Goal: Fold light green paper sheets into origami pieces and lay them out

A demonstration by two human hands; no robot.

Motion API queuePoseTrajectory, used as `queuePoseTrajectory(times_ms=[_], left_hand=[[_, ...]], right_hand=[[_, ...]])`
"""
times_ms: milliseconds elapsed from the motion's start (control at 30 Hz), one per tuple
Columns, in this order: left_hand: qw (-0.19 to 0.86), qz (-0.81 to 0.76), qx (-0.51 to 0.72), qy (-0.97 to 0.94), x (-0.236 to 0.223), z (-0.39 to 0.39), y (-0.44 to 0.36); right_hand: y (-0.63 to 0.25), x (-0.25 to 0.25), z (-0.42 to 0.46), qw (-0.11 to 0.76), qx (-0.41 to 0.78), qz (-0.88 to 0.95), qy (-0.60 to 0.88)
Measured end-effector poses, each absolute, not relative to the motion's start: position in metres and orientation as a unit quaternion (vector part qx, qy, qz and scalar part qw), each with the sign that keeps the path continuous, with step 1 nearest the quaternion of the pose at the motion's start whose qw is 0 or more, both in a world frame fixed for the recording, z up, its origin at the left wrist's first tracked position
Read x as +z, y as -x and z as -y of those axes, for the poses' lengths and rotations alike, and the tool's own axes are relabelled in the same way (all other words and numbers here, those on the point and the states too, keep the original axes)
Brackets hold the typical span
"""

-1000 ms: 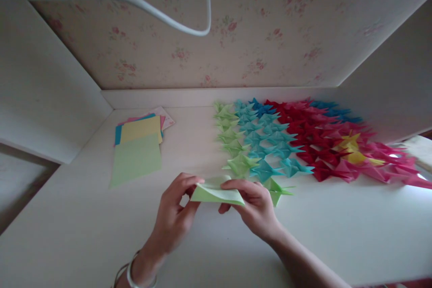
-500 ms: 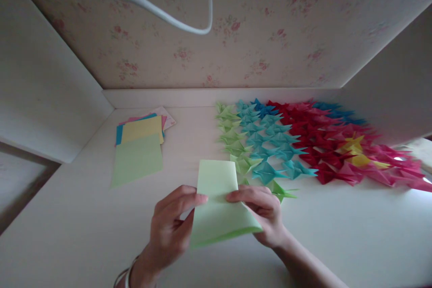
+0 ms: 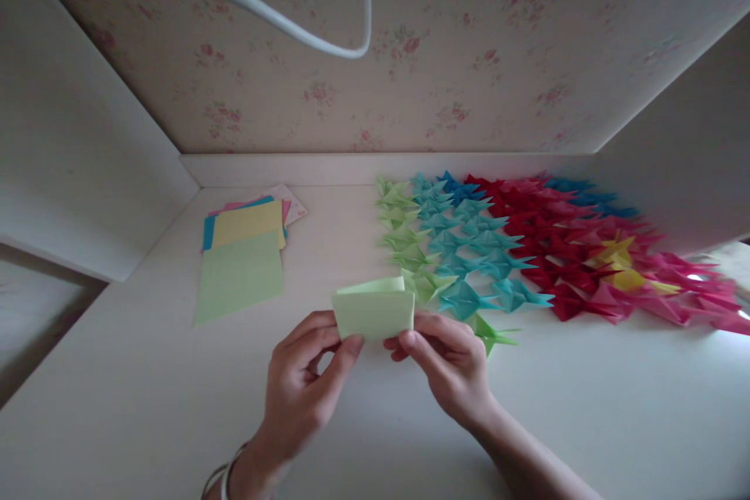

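A light green sheet of origami paper [image 3: 375, 312], doubled over into a short wide rectangle, is held up between both hands above the white desk. My left hand [image 3: 308, 375] pinches its lower left corner, thumb in front and fingers behind. At the lower right corner my right hand [image 3: 448, 359] grips the paper between thumb and fingers. The upper edge gapes a little, showing separate layers. Just beyond my right hand lies a brighter green folded paper crane [image 3: 489, 334], partly hidden by that hand.
Rows of paper cranes in light green [image 3: 410, 254], turquoise [image 3: 462, 297], red [image 3: 536, 277] and pink [image 3: 685, 293] cover the desk's right side. At left lies a stack of coloured sheets, a green sheet [image 3: 240, 277] in front. A white cable [image 3: 263, 12] hangs before the flowered wall.
The green paper was a longer strip standing away from me; its length is now folded over into a shorter rectangle. Both thumbs have moved to its lower edge.
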State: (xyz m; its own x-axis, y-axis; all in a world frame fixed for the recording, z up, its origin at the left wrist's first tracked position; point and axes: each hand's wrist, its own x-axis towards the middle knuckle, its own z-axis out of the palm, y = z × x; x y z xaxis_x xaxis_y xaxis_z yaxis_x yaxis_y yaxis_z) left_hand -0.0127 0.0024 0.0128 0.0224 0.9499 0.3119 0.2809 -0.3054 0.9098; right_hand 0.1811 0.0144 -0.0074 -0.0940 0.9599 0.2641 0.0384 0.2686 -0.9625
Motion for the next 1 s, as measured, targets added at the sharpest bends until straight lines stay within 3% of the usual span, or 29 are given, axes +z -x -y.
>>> queuePoseTrajectory(times_ms=[800,1000], left_hand=[[0.431,-0.483,0.433,-0.628,0.010,-0.008,0.007],[0.465,-0.509,0.552,-0.469,0.001,-0.006,0.005]], right_hand=[[-0.171,-0.007,-0.021,0.579,0.486,0.443,0.481],[-0.168,-0.008,-0.024,0.550,0.513,0.456,0.476]])
